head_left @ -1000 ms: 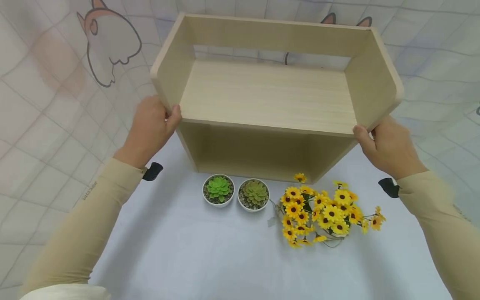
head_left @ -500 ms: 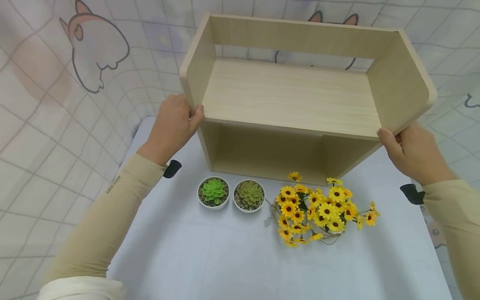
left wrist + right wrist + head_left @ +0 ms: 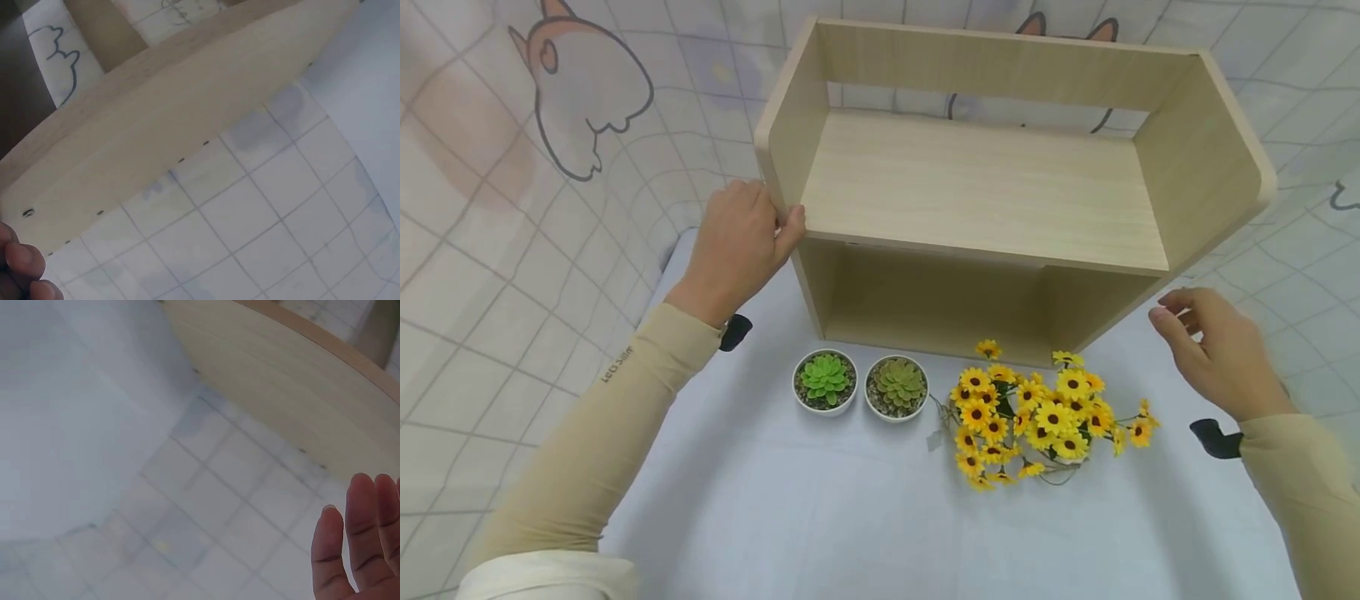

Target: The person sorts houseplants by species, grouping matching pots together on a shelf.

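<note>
Fingers of the left hand [image 3: 730,250] grip the wooden shelf [image 3: 985,187], those of the right hand [image 3: 1221,354] are released, so I fear one-sided pulling could twist it into the near sunflowers [image 3: 1055,417].

Room to pass lay over the near table [image 3: 850,525] and, above, into the shelf [image 3: 985,190] from the near side; left pot [image 3: 824,380], right pot [image 3: 898,387] and flowers [image 3: 1055,418] partly obstructed its lower opening.

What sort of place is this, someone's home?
I can't be sure; it looks like a small curtained-off display or work nook. Grid-patterned, cartoon-printed fabric hangs behind and on both sides of a white-covered table, where an open two-tier wooden shelf stands.
</note>
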Motion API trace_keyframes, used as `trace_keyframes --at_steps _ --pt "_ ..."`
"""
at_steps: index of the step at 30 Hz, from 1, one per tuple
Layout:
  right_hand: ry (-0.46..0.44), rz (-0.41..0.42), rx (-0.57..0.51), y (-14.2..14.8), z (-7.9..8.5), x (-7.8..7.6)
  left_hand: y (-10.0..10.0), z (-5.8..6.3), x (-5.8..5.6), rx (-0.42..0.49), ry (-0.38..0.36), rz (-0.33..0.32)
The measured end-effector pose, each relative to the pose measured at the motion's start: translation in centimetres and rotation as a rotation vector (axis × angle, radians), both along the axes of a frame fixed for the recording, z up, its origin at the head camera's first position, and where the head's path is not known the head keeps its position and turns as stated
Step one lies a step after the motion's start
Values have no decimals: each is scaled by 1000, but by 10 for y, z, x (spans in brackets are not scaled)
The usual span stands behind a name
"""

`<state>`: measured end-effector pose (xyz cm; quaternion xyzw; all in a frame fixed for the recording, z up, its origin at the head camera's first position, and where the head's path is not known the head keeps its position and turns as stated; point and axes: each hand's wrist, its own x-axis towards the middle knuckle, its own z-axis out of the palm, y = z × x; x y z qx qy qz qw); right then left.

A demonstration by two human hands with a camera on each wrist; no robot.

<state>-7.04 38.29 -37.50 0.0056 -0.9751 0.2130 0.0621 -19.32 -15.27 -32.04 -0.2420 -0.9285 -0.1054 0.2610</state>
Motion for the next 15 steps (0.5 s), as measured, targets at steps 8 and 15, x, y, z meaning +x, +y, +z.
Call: trace_keyframes --at_steps 8,15 --pt "-125 -28 -6 12 -62 41 -3 2 1 -65 103 52" --pt "-222 18 -14 12 -100 77 -1 2 -1 -48 111 35"
